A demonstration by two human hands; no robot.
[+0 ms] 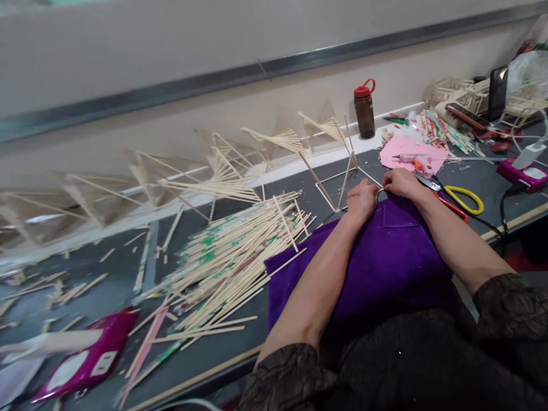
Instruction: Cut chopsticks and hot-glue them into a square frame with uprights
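Both my hands meet above the top edge of a purple cloth apron [385,245]. My left hand [362,200] has its fingers closed on a thin wooden stick near the corner of a stick frame [343,185]. Beside it, my right hand [401,182] pinches the end of a pale stick [370,178] that runs up to the frame. The fingertips of the two hands are nearly touching. Left of the hands lies a wide pile of loose wooden sticks [240,251], partly in plastic wrappers.
Fan-shaped stick models [222,177] line the wall. A red-capped bottle [365,114] stands behind. Scissors [464,200], a glue gun [422,164] on pink paper [389,149] and a purple power strip [524,171] lie right; another strip [92,357] lies front left.
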